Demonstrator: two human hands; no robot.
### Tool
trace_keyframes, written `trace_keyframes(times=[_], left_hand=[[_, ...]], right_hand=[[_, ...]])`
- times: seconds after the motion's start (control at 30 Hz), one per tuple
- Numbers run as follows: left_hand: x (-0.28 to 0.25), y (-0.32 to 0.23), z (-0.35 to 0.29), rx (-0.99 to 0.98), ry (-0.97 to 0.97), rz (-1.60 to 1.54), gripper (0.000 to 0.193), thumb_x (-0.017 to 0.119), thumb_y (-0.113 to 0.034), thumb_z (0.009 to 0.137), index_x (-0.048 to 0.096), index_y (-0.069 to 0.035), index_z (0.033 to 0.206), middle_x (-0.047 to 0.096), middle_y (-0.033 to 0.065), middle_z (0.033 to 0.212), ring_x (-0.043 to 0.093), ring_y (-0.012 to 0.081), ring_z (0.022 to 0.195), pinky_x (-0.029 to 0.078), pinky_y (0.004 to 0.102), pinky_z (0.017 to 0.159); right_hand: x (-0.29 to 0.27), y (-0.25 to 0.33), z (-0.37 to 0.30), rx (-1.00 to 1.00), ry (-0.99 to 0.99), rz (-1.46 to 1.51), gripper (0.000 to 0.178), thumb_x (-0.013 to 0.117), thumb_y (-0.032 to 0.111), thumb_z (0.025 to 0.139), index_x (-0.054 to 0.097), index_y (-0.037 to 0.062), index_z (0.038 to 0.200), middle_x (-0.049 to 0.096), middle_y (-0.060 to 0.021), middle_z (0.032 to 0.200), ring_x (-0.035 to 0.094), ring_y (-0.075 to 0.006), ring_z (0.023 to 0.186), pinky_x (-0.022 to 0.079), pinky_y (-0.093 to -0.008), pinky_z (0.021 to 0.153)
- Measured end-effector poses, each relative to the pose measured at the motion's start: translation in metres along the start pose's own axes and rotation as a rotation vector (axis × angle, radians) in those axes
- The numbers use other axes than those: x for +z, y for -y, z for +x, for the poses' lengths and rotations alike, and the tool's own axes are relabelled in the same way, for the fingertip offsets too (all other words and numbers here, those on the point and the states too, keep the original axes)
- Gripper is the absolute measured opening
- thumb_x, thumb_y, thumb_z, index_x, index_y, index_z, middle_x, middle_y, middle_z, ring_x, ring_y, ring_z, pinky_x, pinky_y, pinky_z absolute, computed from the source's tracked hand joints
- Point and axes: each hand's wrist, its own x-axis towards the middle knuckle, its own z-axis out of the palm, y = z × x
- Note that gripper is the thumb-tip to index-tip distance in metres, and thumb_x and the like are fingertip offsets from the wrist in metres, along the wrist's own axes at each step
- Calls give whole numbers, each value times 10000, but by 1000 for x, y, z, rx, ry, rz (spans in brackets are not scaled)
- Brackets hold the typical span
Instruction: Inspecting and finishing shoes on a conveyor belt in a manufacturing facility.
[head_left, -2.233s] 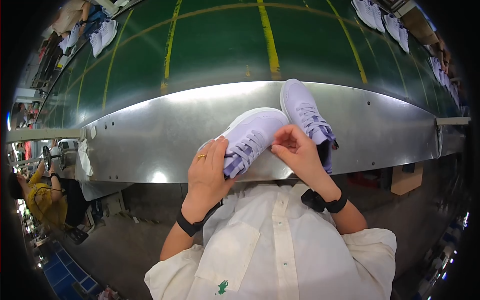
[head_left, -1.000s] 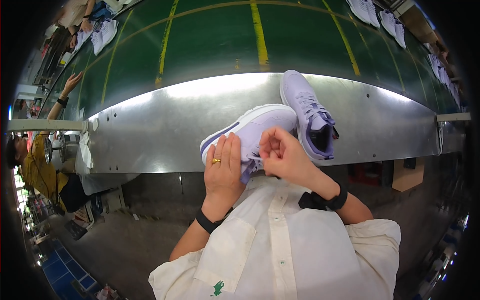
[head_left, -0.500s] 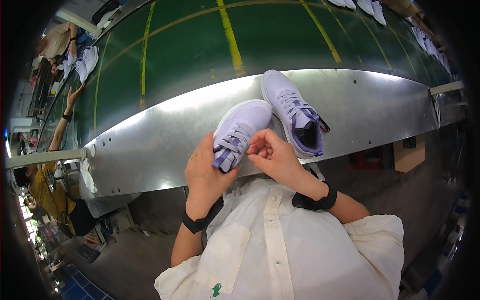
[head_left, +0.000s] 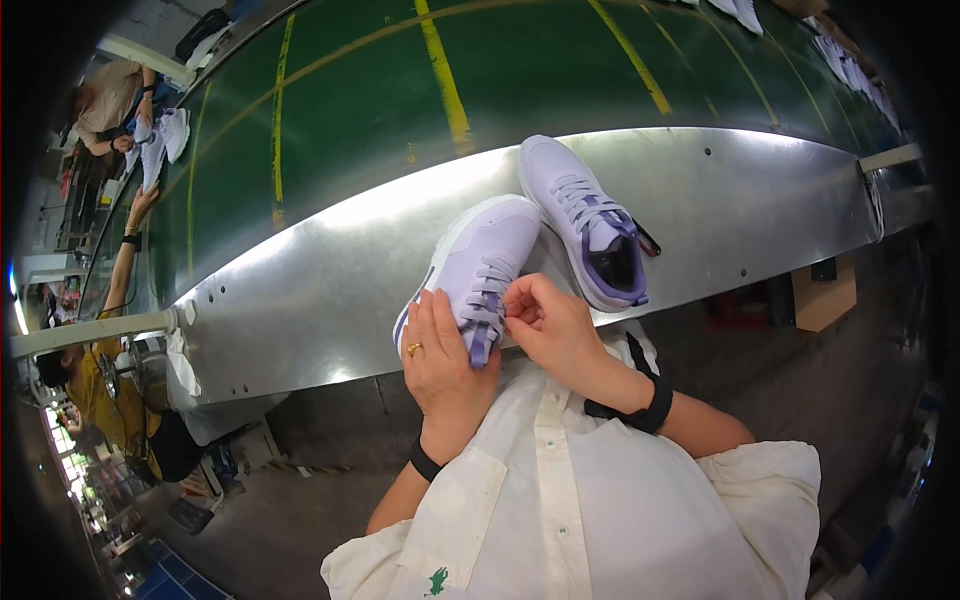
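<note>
A lavender lace-up sneaker [head_left: 492, 238] is tilted on its side near the bench's front edge, its toe pointing away and its side and white sole edge turned left. My left hand [head_left: 442, 375] grips it, fingers lying together along its side near the heel. At the right of the laces my right hand [head_left: 560, 330] is closed in a pinch, fingertips touching the shoe; what they pinch is too small to make out. A matching sneaker [head_left: 562, 175] stands upright just to the right, with a dark lining and purple collar.
The metal ledge [head_left: 340, 290] runs along a green conveyor belt [head_left: 350, 100] with yellow stripes. A dark pen-like stick [head_left: 648, 241] lies beside the right sneaker. More sneakers [head_left: 160, 148] are on the belt at far left, where a co-worker's hand [head_left: 143, 205] reaches. A white bar [head_left: 90, 333] crosses at left.
The held sneaker has rolled, showing more of its left side. My left hand has shifted onto that side, and my right fingers have closed in on the laces. A co-worker's hand has reached the far sneakers.
</note>
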Motion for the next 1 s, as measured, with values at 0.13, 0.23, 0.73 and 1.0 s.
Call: trace_keyframes(times=[0.13, 0.23, 0.73, 1.0], left_hand=[[3, 2, 3, -7, -45, 15, 869, 803, -154, 563, 413, 27, 1318, 503, 218, 1276, 508, 407, 1165, 416, 454, 986], [8, 11, 7, -33, -65, 23, 849, 808, -172, 561, 432, 18, 1298, 528, 208, 1246, 537, 404, 1127, 444, 444, 960], [-1, 12, 12, -13, 39, -2, 785, 780, -183, 572, 463, -9, 1269, 563, 209, 1209, 567, 383, 1099, 475, 420, 917], [0, 15, 14, 12, 17, -10, 772, 785, -195, 585, 466, -5, 1262, 570, 214, 1195, 576, 379, 1085, 481, 418, 904]], right_hand=[[0, 8, 7, -5, 50, -27, 232, 628, -25, 763, 533, 14, 971, 577, -28, 816, 554, -70, 681, 483, -209, 643], [1, 6, 12, -2, 87, 32, 217, 616, -41, 754, 493, 25, 921, 554, -16, 823, 522, -51, 658, 476, -201, 641], [-19, 2, 7, 9, 131, 67, 201, 623, -37, 809, 457, 46, 887, 582, -9, 856, 506, -16, 646, 457, -177, 585], [-11, -7, 7, 7, 40, 142, 209, 655, -1, 797, 488, 35, 917, 596, -20, 815, 557, -67, 628, 445, -221, 556]])
